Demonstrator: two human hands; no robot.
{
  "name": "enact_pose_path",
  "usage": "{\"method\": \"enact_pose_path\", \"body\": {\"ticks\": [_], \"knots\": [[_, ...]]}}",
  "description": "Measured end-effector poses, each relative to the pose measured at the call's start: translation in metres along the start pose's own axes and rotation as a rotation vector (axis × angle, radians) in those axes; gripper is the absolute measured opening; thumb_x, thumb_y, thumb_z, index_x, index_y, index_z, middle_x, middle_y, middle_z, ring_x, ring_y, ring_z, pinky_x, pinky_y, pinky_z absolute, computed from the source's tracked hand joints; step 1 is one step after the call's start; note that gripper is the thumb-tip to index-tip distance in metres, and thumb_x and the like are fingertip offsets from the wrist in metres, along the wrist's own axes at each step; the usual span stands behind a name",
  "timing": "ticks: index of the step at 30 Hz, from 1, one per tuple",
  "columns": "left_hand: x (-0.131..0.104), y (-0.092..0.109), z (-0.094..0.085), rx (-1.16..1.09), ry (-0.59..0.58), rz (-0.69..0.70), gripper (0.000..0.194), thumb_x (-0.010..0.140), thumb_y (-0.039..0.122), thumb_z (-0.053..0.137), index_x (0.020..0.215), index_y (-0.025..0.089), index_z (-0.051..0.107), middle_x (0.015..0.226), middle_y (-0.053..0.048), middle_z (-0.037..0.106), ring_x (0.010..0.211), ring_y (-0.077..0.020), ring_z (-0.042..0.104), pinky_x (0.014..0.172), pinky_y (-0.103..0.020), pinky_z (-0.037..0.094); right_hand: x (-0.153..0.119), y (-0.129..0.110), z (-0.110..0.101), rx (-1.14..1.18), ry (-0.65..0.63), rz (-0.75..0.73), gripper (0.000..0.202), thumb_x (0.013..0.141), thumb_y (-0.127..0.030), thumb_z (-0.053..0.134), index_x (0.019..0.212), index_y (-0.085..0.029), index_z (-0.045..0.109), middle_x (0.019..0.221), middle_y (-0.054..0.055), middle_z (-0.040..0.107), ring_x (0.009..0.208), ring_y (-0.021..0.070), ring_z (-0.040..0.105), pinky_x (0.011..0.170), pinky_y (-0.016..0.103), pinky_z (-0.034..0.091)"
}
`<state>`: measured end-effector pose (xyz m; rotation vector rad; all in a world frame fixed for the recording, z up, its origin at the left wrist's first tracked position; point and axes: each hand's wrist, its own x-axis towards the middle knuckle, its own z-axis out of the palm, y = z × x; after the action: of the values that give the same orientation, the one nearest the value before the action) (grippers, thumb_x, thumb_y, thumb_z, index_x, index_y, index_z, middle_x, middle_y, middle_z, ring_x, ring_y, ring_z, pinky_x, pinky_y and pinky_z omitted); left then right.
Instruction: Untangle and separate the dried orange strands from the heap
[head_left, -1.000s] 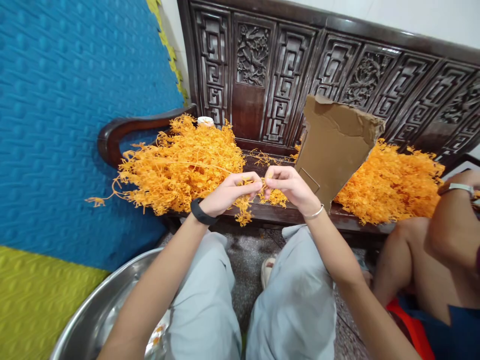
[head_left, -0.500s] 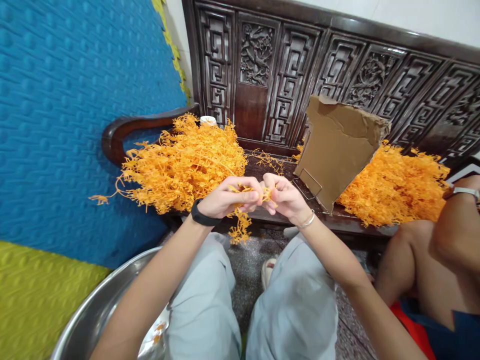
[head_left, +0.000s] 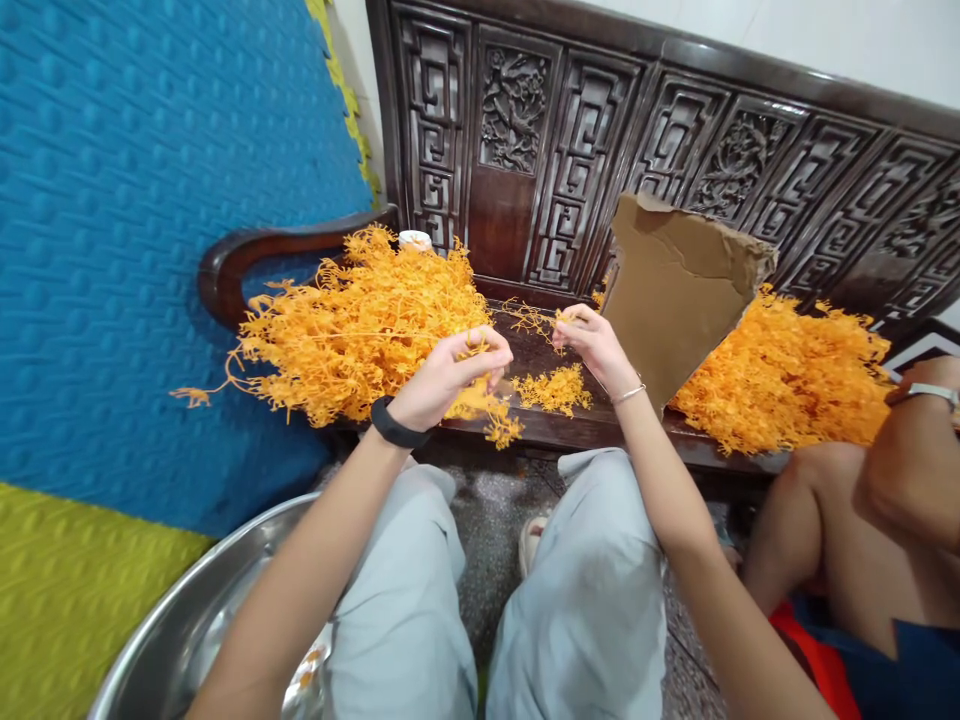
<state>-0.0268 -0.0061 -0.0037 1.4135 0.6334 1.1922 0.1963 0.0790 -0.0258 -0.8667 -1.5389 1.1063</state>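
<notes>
My left hand (head_left: 469, 368), with a black wristband, is closed around an orange plastic sprig (head_left: 501, 428) whose branched end hangs below the fingers. Apart from it to the right, my right hand (head_left: 596, 350) pinches a small orange piece (head_left: 561, 325) between thumb and fingertips. Between and below the hands, a small heap of orange sprigs (head_left: 556, 390) lies on the dark wooden bench (head_left: 615, 432). Just left of my left hand rises a large orange pile (head_left: 360, 340) of the same branched plastic.
A torn cardboard piece (head_left: 679, 290) leans upright on the bench. Behind it, another orange pile (head_left: 795, 375) spreads rightward. A metal basin (head_left: 124, 660) stands low at left, beside a blue foam mat (head_left: 150, 250). A person's knee (head_left: 795, 500) is close at right.
My hands were together on the orange plastic and have separated. The right hand moved up and right with a small piece; the small heap between them now shows.
</notes>
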Motion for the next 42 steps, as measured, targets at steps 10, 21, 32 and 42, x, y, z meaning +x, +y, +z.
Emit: {"method": "enact_pose_path", "body": {"ticks": [10,21,32,42], "knots": [[0.009,-0.012,0.002,0.177,0.122,-0.027,0.02,0.071,0.031,0.066,0.07,0.015,0.054,0.058,0.004,0.048,0.051,-0.0064,0.044,0.055,-0.022,0.038,0.022,0.075,-0.038,-0.63,0.061,0.372,0.011,0.07,-0.012,0.065,0.08,-0.008,0.062,0.063,0.002,0.062,0.057,0.0103,0.055,0.06,0.024,0.046],[0.014,-0.016,0.002,0.053,0.254,0.075,0.024,0.063,0.021,0.07,0.069,0.016,0.047,0.056,0.004,0.058,0.052,-0.0094,0.057,0.054,-0.022,0.045,0.019,0.097,-0.045,-0.871,0.042,0.415,0.024,0.086,-0.028,0.054,0.104,-0.012,0.057,0.108,0.007,0.059,0.096,0.0171,0.058,0.083,0.038,0.049],[0.014,-0.017,0.003,0.004,0.257,0.154,0.019,0.065,0.019,0.066,0.067,0.015,0.047,0.068,0.002,0.061,0.067,-0.0125,0.064,0.07,-0.028,0.053,0.004,0.021,0.008,-0.411,-0.052,0.177,0.042,0.09,-0.045,0.034,0.091,-0.015,0.063,0.091,0.006,0.068,0.075,0.0105,0.064,0.07,0.024,0.05],[0.016,-0.019,0.007,0.032,0.241,0.142,0.016,0.064,0.014,0.064,0.066,0.015,0.048,0.07,0.002,0.061,0.064,-0.0109,0.063,0.07,-0.027,0.054,-0.032,-0.029,0.056,-0.031,-0.072,-0.131,0.023,0.069,-0.034,0.07,0.081,-0.016,0.062,0.072,0.0,0.065,0.061,0.0086,0.059,0.062,0.023,0.048]]}}
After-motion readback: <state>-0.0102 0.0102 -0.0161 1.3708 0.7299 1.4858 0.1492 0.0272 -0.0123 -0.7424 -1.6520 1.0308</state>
